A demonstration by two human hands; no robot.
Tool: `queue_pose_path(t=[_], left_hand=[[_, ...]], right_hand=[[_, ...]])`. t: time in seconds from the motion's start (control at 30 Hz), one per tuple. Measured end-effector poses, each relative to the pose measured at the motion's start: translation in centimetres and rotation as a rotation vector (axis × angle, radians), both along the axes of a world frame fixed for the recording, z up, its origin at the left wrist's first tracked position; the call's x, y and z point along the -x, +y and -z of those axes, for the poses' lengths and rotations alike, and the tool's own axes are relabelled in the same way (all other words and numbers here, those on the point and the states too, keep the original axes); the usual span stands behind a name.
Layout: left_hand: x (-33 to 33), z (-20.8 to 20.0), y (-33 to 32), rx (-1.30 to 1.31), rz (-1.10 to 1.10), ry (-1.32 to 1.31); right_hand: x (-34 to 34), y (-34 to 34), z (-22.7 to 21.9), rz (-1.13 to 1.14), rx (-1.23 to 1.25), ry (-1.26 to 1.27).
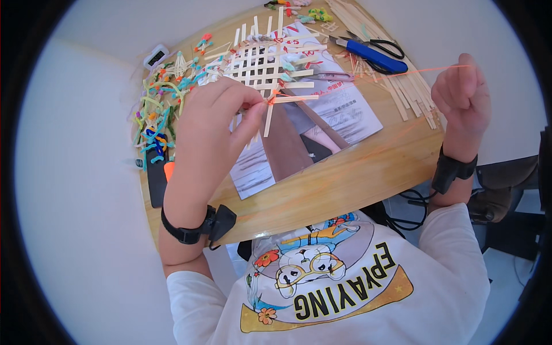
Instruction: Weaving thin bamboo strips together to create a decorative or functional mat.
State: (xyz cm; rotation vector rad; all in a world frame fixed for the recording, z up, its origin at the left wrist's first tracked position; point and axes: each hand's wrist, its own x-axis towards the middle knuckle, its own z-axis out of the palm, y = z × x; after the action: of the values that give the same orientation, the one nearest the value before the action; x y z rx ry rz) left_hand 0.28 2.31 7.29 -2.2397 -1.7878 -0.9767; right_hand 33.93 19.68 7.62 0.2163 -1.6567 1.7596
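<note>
A square lattice woven from pale wooden strips (296, 99) lies over a printed magazine or poster, its strip ends sticking out and several crossings wrapped in coloured thread. My left hand (215, 118) pinches its near corner between thumb and fingers, where orange thread is wound around the crossing. From that corner an orange thread (414, 72) runs taut to the right. My right hand (462, 95), raised past the table's right edge with fingers closed, grips the thread's other end. Part of the lattice's left side is hidden behind my left hand.
Blue-handled cutters (374, 57) and black-handled scissors (391, 49) lie at the far right near loose wooden strips (402, 92). Tweezers (333, 76) rest beside the lattice. Colourful twisted cords (152, 118) pile up on the left, near a small digital clock (155, 58) and a dark flat object (156, 181).
</note>
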Motion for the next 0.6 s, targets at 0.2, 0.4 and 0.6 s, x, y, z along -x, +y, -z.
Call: queue_pose_path(t=[0.2, 0.4, 0.6], left_hand=[[0.4, 0.5, -0.2, -0.077, 0.010, 0.134], [1.3, 0.6, -0.3, -0.052, -0.027, -0.021], [1.2, 0.5, -0.6, -0.100, 0.037, 0.022]], right_hand=[[0.0, -2.7, -1.2, 0.014, -0.161, -0.023], [0.2, -3.7, -2.8, -0.258, -0.614, -0.115], [-1.8, -1.8, -2.1, -0.138, -0.313, -0.041]])
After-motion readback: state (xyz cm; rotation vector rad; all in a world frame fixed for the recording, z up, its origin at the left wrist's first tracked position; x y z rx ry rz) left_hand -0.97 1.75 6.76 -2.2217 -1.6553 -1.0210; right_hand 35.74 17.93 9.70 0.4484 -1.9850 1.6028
